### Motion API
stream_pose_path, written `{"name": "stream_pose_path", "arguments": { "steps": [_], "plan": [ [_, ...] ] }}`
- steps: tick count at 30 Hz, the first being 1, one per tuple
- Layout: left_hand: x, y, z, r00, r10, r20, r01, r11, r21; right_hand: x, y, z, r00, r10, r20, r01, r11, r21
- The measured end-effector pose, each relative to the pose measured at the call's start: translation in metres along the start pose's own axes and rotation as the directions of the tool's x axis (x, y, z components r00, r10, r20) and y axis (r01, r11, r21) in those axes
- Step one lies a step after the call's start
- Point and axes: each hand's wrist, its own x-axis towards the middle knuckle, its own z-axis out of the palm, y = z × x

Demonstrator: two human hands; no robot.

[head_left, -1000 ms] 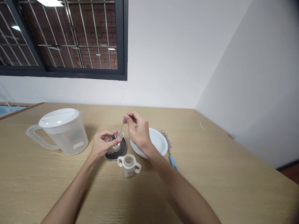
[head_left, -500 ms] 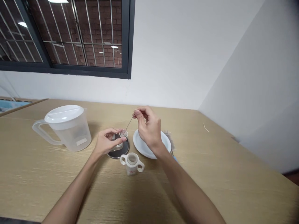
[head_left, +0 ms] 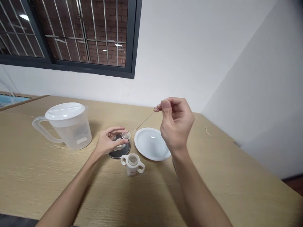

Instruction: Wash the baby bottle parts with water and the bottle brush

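My left hand is closed in a pinch on a small round whitish cap, its ringed face turned up towards me. It hovers over a dark round dish, on which another small pale piece partly shows below my fingers. High and to the right, my right hand pinches the end of a thin wire-like rod. The rod slants down to the left, its far tip just beside the cap. In front of both stands a small white two-handled cup with an uncovered mouth.
A white plate lies under and left of my right wrist. On the left stands a translucent lidded pitcher. A thin dark stick partly shows by my right forearm. A pale curved strip lies farther right.
My right hand has moved right and slightly up, drawing the rod out of the cap to beside its rim. My left hand stays almost in place with the cap.
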Motion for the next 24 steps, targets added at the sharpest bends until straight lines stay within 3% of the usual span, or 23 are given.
{"name": "stream_pose_path", "arguments": {
  "steps": [11,24],
  "plan": [
    [-0.001,0.004,0.004,1.000,0.002,0.021,-0.001,0.999,-0.043,-0.014,0.007,0.017,0.991,0.096,0.093,-0.098,0.995,0.020],
    [-0.001,0.004,0.014,0.993,-0.018,-0.121,0.000,0.989,-0.145,-0.053,0.024,0.048,0.942,0.066,0.330,-0.047,0.997,-0.063]
  ]
}}
